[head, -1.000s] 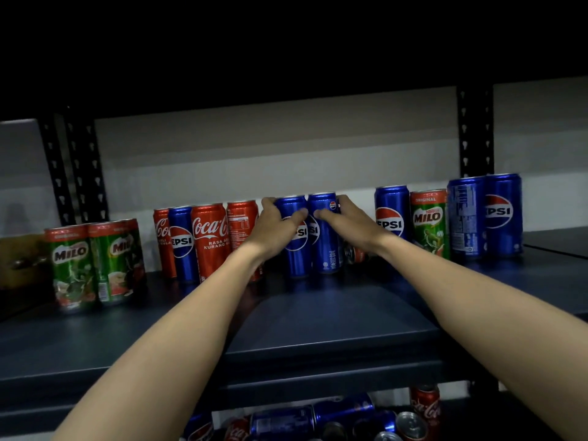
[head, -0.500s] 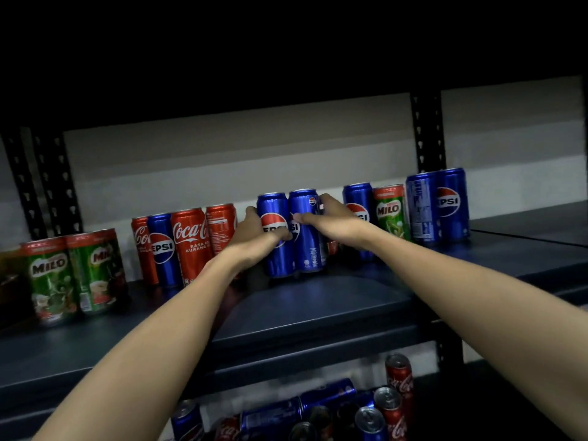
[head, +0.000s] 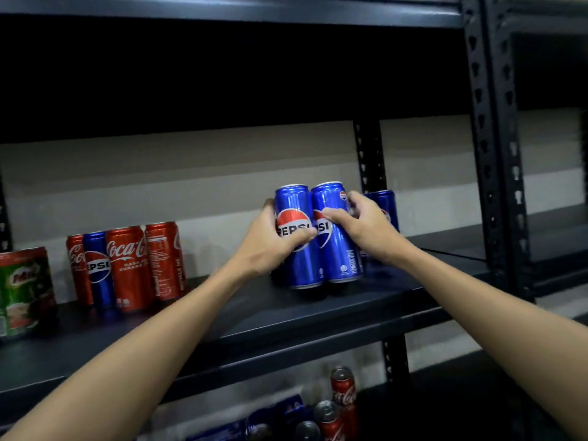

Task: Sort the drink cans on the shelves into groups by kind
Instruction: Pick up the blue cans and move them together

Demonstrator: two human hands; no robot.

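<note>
Both Pepsi cans slid right w/ my hands, now beside a third Pepsi (head: 386, 208). Left hand (head: 270, 246) grips one can (head: 297, 249), right hand (head: 366, 230) the other (head: 337, 246), both on shelf (head: 318, 319). Next: let go, fetch Pepsi (head: 97, 268) stuck among Cokes (head: 130, 268).

Both bare arms stretched forward, hands meeting at centre frame.

Left arm rising from the lower left corner, left hand (head: 270, 240) curled round the left Pepsi can (head: 294, 237), thumb across its front. Right arm coming in from the lower right edge, right hand (head: 366, 227) gripping the right Pepsi can (head: 337, 246), thumb lying on its face, fingers wrapped behind. Thumb tips almost touching.
</note>
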